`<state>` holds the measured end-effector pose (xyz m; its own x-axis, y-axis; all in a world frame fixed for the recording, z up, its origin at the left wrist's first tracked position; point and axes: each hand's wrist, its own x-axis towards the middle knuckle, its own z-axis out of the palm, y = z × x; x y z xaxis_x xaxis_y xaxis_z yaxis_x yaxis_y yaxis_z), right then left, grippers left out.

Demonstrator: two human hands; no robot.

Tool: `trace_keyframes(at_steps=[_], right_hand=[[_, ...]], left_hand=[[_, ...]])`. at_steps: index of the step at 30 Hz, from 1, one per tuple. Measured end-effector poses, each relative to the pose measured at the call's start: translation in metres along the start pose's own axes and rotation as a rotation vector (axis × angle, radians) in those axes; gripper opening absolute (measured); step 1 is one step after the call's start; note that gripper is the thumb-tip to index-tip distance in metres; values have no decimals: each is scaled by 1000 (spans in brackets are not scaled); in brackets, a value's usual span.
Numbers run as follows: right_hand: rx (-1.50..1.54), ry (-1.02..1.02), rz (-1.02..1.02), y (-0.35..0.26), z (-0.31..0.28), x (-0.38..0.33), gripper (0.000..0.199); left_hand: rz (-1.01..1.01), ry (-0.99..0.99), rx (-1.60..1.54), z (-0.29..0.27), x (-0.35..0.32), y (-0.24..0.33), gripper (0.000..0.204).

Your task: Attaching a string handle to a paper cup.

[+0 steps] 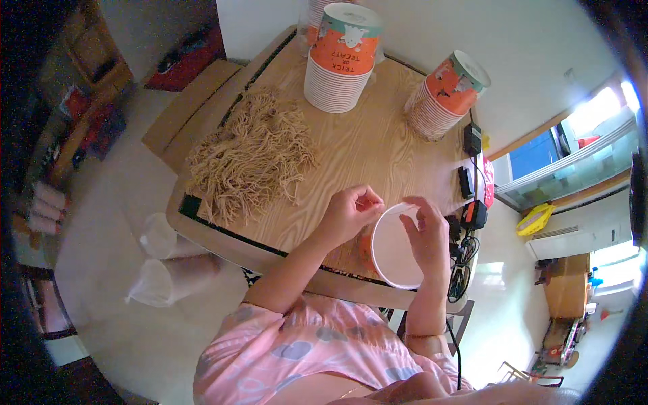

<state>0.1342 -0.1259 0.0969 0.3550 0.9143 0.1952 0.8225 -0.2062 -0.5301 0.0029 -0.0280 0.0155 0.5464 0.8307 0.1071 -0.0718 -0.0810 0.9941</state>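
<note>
A paper bucket (390, 253) with a white rim and an orange outside lies tipped at the table's near edge, its mouth toward me. At the left part of its rim, my left hand (349, 214) is closed in a pinch; whatever sits between the fingertips is too small to make out. My right hand (428, 236) is curled at the far right of the rim, thumb inside the mouth and fingers over the edge, gripping the bucket. Left of my hands spreads a heap of tan cords (253, 155).
Upside-down stacks of orange paper buckets stand at the table's back (337, 88) and right (442, 101). Black power adapters and cables (476, 214) line the right edge. A cardboard box (192, 111) stands left of the table (354, 152); wrapped white stacks (179, 277) lie on the floor.
</note>
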Motion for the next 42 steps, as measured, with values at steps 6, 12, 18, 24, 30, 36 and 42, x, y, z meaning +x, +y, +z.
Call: trace_keyframes(at_steps=[6, 12, 18, 24, 30, 36, 42], right_hand=[[237, -48, 78, 2, -5, 5, 12], [673, 288, 8, -2, -14, 4, 10], [610, 286, -105, 26, -12, 3, 11], [204, -62, -44, 15, -5, 6, 10], [14, -228, -50, 9, -5, -1, 16], [50, -142, -61, 13, -2, -3, 12], [-20, 50, -259, 7, -1, -5, 11]], left_hand=[[139, -85, -2, 14, 3, 2, 9], [229, -168, 380, 19, 2, 6, 9], [122, -255, 109, 16, 2, 3, 11], [43, -295, 86, 10, 4, 5, 10], [103, -335, 146, 6, 6, 6, 13], [44, -364, 115, 4, 10, 5, 12], [95, -454, 123, -4, 14, 15, 11]])
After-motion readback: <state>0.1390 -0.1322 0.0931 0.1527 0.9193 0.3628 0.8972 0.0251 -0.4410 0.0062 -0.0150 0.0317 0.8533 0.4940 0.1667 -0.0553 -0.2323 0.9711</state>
